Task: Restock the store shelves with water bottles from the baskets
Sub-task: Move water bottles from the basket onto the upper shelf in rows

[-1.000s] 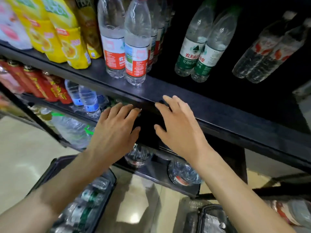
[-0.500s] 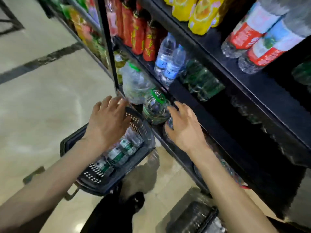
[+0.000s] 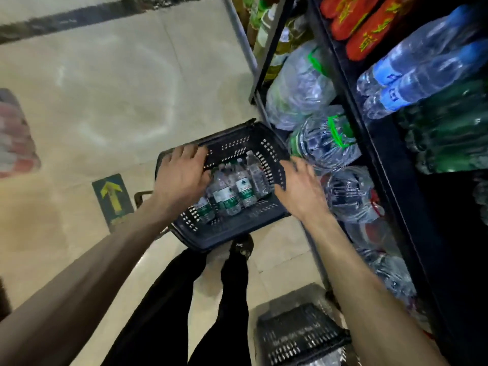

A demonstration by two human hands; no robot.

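Water bottles (image 3: 232, 192) in basket (image 3: 224, 232) on tile floor (image 3: 105, 88), shelves (image 3: 380, 154) rt, left grip (image 3: 182, 178) + right grip (image 3: 301, 190) spread

Yellow arrow on floor sticker (image 3: 113, 198); bottle labels (image 3: 227, 197) unreadable.

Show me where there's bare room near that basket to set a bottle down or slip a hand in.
Bare floor lies left of the basket, around the arrow sticker; a smaller patch lies between it and the nearer basket, beside the shoe. Crowded: inside the basket, bottles lie side by side; right of it, big jugs sit packed together.
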